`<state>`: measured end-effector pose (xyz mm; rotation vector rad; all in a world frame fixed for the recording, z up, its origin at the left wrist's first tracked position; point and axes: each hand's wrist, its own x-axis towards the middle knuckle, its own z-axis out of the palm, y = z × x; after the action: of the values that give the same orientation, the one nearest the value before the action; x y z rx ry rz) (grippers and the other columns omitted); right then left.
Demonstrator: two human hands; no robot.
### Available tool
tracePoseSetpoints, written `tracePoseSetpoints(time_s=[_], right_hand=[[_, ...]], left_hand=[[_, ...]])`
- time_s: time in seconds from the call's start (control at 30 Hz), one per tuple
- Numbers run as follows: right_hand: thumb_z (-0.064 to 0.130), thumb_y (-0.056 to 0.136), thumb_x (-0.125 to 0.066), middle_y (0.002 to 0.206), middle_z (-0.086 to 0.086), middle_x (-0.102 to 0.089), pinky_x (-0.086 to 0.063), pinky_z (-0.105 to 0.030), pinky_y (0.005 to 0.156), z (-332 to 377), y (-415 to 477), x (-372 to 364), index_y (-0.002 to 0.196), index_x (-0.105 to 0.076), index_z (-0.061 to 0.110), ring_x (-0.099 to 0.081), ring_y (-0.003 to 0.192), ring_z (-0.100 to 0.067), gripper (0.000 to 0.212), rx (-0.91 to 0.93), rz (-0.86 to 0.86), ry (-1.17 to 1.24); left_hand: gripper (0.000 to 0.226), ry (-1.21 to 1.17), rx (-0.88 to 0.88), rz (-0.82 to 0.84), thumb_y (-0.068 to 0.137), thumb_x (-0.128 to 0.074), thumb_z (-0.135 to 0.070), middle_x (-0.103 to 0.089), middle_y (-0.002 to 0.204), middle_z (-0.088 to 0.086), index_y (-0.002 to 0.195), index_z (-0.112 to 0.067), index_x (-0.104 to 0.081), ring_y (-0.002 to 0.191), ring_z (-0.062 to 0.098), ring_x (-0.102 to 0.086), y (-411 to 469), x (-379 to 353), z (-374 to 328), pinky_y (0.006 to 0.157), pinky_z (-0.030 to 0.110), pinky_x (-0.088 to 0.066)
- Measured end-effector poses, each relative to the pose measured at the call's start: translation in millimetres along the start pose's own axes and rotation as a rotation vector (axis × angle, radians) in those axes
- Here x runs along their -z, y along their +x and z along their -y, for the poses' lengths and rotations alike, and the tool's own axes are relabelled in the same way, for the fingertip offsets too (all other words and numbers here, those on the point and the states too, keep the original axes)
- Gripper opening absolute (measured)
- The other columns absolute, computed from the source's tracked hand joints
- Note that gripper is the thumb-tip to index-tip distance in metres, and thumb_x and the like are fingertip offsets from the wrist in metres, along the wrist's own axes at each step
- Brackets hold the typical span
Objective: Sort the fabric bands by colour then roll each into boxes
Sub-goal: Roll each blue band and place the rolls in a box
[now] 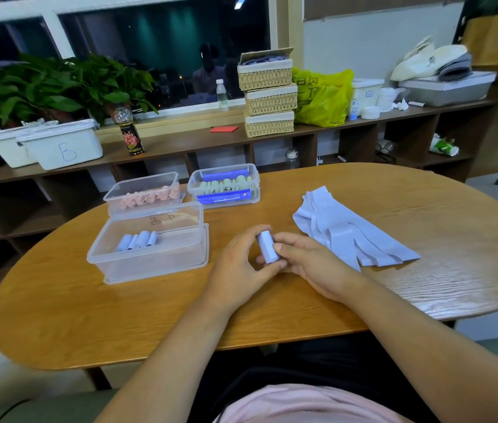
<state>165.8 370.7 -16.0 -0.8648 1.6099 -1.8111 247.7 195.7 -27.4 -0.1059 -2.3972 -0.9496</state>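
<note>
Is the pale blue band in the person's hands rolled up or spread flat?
Rolled up. The band is a tight cylinder pinched between the left hand and right hand, unlike the loose bands lying flat nearby.

Near box (pixel 150 267) sitting centre-left on table (pixel 73 315), left rear box (pixel 140 184) and right rear box (pixel 256 190) sitting behind it; loose bands (pixel 348 236) lying centre-right; rolled band (pixel 267 247) sitting between left hand (pixel 238 267) and right hand (pixel 311 264) at centre.

Fig. Even, cool indoor light from overhead; a lamp reflection (pixel 239 3) shows in the dark window (pixel 165 41) behind the table (pixel 89 315). Pale glare lies on the table's right end. At table centre, the left hand (pixel 241 264), right hand (pixel 311 267) and rolled band (pixel 267 247) are sharp, with faint shadows. Beyond the table, lines bow and the corners blur.
</note>
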Motion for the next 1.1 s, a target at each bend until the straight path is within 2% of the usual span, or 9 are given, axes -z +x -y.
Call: tracePoseSetpoints(time_s=[0.13, 0.27, 0.4, 0.53, 0.6, 0.73, 0.8, 0.93, 1.1], right_hand=[[0.017, 0.113, -0.047, 0.126, -0.012, -0.075, -0.051, -0.039, 0.108, 3, -1, -1, 0.14, -0.066, 0.016, -0.069, 0.125, -0.026, 0.033, -0.012, 0.042, -0.045], [0.019, 0.113, -0.046, 0.125, -0.013, -0.076, -0.049, -0.042, 0.112, 3, -2, 0, 0.139, -0.066, 0.016, -0.068, 0.125, -0.026, 0.033, -0.035, 0.053, -0.061], [0.018, 0.113, -0.047, 0.126, -0.01, -0.076, -0.053, -0.037, 0.107, 3, -2, -1, 0.138, -0.068, 0.017, -0.069, 0.124, -0.023, 0.033, -0.034, 0.041, -0.06], [0.014, 0.107, -0.059, 0.122, -0.013, -0.075, -0.055, -0.047, 0.104, -4, 3, 3, 0.125, -0.076, 0.013, -0.069, 0.105, -0.022, 0.024, -0.027, -0.081, 0.006], [0.011, 0.106, -0.06, 0.121, -0.017, -0.074, -0.056, -0.049, 0.103, -7, 5, 5, 0.119, -0.077, 0.009, -0.069, 0.103, -0.025, 0.022, -0.031, -0.115, 0.018], [0.017, 0.107, -0.059, 0.109, -0.015, -0.075, -0.059, -0.042, 0.093, -8, 5, 6, 0.117, -0.075, 0.004, -0.069, 0.096, -0.028, 0.023, -0.044, -0.128, 0.055], [0.02, 0.106, -0.062, 0.098, -0.012, -0.072, -0.059, -0.042, 0.092, -7, 4, 5, 0.112, -0.076, 0.003, -0.067, 0.09, -0.027, 0.023, -0.039, -0.131, 0.062], [0.018, 0.098, -0.075, 0.096, -0.021, -0.073, -0.058, -0.047, 0.097, -6, 3, 1, 0.111, -0.075, 0.003, -0.067, 0.088, -0.024, 0.02, 0.005, -0.133, -0.059], [0.013, 0.096, -0.078, 0.1, -0.017, -0.079, -0.059, -0.037, 0.088, -5, 0, 0, 0.111, -0.072, 0.005, -0.071, 0.086, -0.021, 0.019, 0.032, -0.159, -0.089]], left_hand=[[0.081, -0.034, 0.052, 0.034, 0.08, -0.091, -0.044, -0.058, 0.145, -0.022, 0.15, -0.034, -0.052, 0.136, 0.0, -0.053, 0, 3, -2, 0.112, 0.026, -0.047], [0.075, -0.039, 0.054, 0.043, 0.078, -0.093, -0.045, -0.064, 0.137, -0.02, 0.144, -0.033, -0.059, 0.13, -0.001, -0.057, 1, 2, -1, 0.11, 0.03, -0.05], [0.069, -0.031, 0.067, 0.022, 0.08, -0.093, -0.041, -0.066, 0.134, -0.019, 0.141, -0.03, -0.063, 0.127, -0.002, -0.059, 1, 0, 0, 0.108, 0.029, -0.05], [0.065, 0.012, 0.081, -0.014, 0.08, -0.091, -0.043, -0.069, 0.131, -0.02, 0.138, -0.032, -0.065, 0.123, -0.002, -0.061, 1, -2, 2, 0.106, 0.029, -0.05], [0.065, 0.053, 0.09, -0.019, 0.079, -0.09, -0.047, -0.069, 0.13, -0.019, 0.138, -0.033, -0.065, 0.122, -0.002, -0.061, 0, -3, 4, 0.105, 0.029, -0.05], [0.066, 0.085, 0.081, -0.035, 0.081, -0.088, -0.05, -0.07, 0.133, -0.016, 0.139, -0.032, -0.065, 0.124, 0.002, -0.062, -1, -6, 7, 0.105, 0.031, -0.051], [0.062, 0.085, 0.075, -0.039, 0.082, -0.088, -0.046, -0.071, 0.131, -0.016, 0.138, -0.031, -0.067, 0.121, 0.002, -0.064, -2, -6, 8, 0.102, 0.03, -0.052], [0.054, 0.107, 0.022, -0.013, 0.084, -0.087, -0.033, -0.074, 0.122, -0.014, 0.135, -0.028, -0.068, 0.105, 0.006, -0.068, -3, -7, 8, 0.087, 0.026, -0.054], [0.071, 0.121, -0.055, 0.035, 0.087, -0.086, -0.038, -0.063, 0.142, -0.012, 0.15, -0.027, -0.055, 0.13, -0.001, -0.054, -1, -5, 4, 0.106, 0.015, -0.043]])
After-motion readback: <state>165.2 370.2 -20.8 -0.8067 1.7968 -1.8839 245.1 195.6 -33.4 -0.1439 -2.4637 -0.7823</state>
